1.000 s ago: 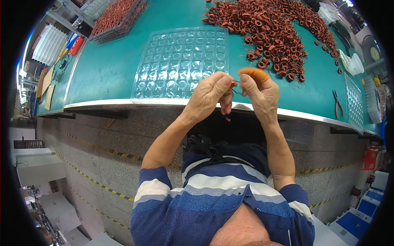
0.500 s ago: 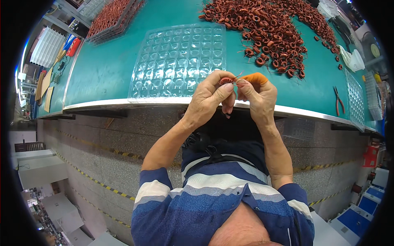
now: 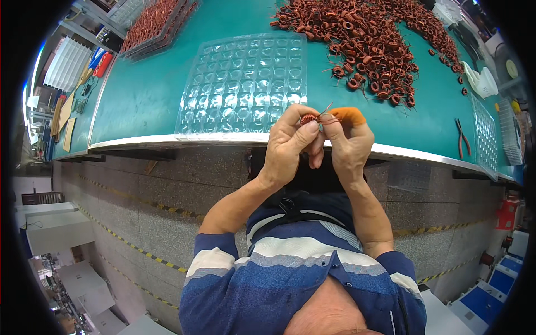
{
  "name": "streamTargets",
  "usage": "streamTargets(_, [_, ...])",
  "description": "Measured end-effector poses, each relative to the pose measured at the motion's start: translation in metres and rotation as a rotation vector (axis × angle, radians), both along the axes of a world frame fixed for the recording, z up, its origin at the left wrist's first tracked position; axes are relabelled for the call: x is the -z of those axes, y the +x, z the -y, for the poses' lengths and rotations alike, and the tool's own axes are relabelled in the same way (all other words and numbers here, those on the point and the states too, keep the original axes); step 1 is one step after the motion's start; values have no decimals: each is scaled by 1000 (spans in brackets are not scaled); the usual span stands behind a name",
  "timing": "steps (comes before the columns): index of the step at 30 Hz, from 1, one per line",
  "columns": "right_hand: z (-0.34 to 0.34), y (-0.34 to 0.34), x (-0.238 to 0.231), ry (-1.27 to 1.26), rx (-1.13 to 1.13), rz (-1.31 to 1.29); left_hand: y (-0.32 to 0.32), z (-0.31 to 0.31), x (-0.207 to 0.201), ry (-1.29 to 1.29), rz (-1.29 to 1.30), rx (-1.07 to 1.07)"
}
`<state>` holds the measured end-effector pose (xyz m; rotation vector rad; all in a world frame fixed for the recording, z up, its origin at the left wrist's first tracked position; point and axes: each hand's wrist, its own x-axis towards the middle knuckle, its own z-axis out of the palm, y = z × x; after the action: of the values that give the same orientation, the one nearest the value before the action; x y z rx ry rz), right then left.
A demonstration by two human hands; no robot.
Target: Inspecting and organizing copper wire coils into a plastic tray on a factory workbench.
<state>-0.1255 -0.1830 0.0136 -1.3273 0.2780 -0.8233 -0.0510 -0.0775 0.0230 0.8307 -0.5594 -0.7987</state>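
Observation:
Between thumb and fingers, my left hand (image 3: 287, 148) pinches a copper-wound toroid coil (image 3: 308, 119) just over the table's front edge. Its thin wire leads stick out to the right. My right hand (image 3: 350, 145) has its thumb and fingers closed on those leads; an orange cover (image 3: 350, 116) sheathes a finger of this hand. The hands nearly touch each other. Just beyond my left hand lies a clear plastic tray (image 3: 243, 84) with rows of round pockets. My fingers partly hide the coil.
A large heap of copper coils (image 3: 363, 47) spreads over the green table (image 3: 139, 100) at the far right. Stacked trays of coils (image 3: 156, 28) stand at far left. Red-handled pliers (image 3: 462, 139) lie at right, beside another clear tray (image 3: 484, 134).
Both hands have come slightly nearer to my body, with the coil between them. My right thumb has shifted closer to the coil, along the leads.

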Motion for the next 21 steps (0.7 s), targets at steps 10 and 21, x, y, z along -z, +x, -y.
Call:
streamTargets(10, [6, 1, 9, 3, -20, 88, 3, -4, 1, 100, 20, 26])
streamTargets(21, [15, -3, 11, 139, -140, -77, 17, 1, -3, 347, 707, -203])
